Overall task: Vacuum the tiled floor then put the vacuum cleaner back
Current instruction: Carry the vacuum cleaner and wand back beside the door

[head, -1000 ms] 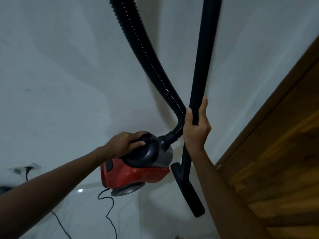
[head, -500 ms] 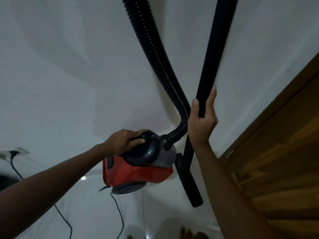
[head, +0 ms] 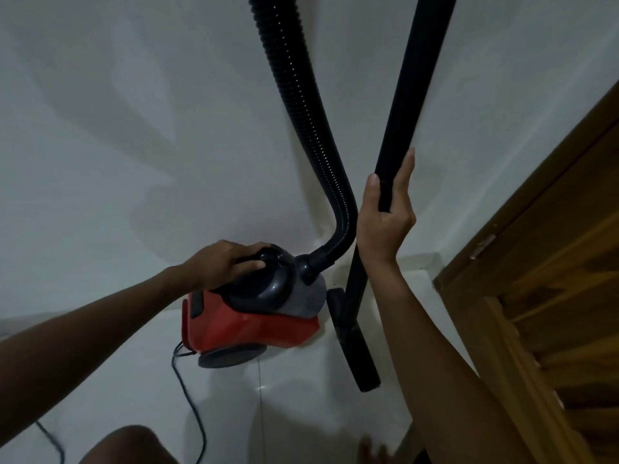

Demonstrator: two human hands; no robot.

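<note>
- My left hand (head: 231, 262) has its fingers curled over the handle of the vacuum cleaner (head: 254, 313).
- My right hand (head: 385, 222) wraps the black wand (head: 407, 105).
- The cleaner now sits nearer the wall corner than a second ago, on the tiled floor (head: 301, 413).
- I judge I'm parking it beside the wooden door (head: 552, 262).

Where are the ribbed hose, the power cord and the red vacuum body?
ribbed hose (head: 303, 105), head view, middle of its ribbed length.
power cord (head: 192, 400), head view, the stretch lying on the floor.
red vacuum body (head: 248, 326), head view, its red side panel.
</note>
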